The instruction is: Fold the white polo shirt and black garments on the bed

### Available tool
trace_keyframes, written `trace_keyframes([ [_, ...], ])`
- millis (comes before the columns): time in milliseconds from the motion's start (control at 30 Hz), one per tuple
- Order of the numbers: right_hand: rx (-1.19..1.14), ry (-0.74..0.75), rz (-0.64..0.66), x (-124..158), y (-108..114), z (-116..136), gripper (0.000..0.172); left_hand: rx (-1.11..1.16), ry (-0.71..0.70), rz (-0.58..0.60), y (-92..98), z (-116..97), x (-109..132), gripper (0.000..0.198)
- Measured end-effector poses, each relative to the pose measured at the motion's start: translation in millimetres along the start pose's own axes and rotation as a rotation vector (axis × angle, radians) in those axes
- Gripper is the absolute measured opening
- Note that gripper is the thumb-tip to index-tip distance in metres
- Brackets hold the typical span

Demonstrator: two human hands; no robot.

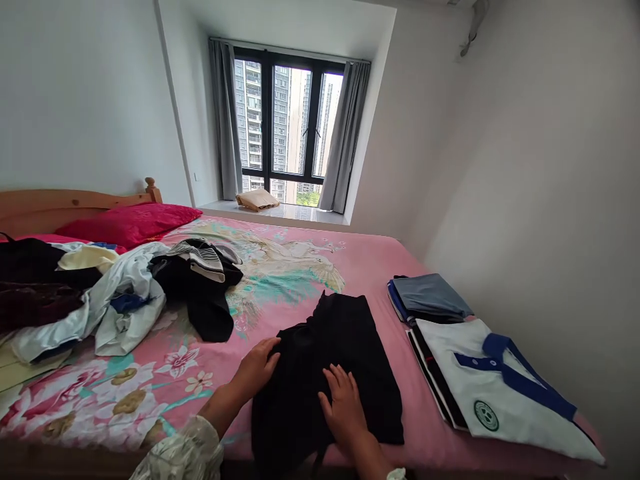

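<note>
A black garment (350,340) lies spread on the bed in front of me, partly folded, with a ruffled left edge and a strap-like piece near the front. My left hand (257,367) rests at its left edge, thumb and fingers apart, fingertips touching the cloth. Flat on the middle of the cloth is my right hand (344,405), its fingers stretched out. Neither hand grips anything that I can see.
The bed has a pink floral sheet (370,257). To the right lie a folded white polo shirt with blue collar (480,380) and folded grey trousers (430,297), both on stacks. A loose clothes heap (130,280) and a red pillow (140,223) are left.
</note>
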State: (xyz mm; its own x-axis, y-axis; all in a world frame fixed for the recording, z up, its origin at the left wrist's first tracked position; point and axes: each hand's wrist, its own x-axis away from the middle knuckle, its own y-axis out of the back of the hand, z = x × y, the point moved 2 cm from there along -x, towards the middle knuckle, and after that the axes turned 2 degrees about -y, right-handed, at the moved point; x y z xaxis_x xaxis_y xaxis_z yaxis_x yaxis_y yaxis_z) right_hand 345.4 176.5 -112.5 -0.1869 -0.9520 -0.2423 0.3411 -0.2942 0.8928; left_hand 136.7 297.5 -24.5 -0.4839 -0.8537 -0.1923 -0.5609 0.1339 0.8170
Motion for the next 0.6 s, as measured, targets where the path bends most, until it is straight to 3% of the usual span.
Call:
trace_keyframes([
  [100,-0.048,-0.017,-0.023,-0.5,3.4,-1.9,0.044,-0.062,0.041,0.05,-13.8,3.0,-40.6,0.043],
  [200,-0.104,-0.068,-0.073,-2.9,7.3,0.7,0.042,-0.13,0.105,0.135,-29.6,0.9,-65.6,0.034],
  [300,-0.15,-0.094,-0.099,-5.1,6.6,1.8,0.039,-0.138,0.073,0.259,-46.6,-11.1,-66.1,0.02],
  [400,-0.175,-0.114,-0.116,-6.3,4.4,0.2,0.038,-0.066,-0.049,0.377,-59.6,-26.5,-55.6,0.014],
  [500,-0.191,-0.117,-0.138,-7.0,3.8,-0.7,0.038,0.01,-0.108,0.459,-64.2,-30.7,-54.5,0.022],
  [600,-0.203,-0.11,-0.157,-7.9,4.1,-2.0,0.037,-0.004,-0.067,0.478,-63.3,-24.3,-65.1,0.032],
])
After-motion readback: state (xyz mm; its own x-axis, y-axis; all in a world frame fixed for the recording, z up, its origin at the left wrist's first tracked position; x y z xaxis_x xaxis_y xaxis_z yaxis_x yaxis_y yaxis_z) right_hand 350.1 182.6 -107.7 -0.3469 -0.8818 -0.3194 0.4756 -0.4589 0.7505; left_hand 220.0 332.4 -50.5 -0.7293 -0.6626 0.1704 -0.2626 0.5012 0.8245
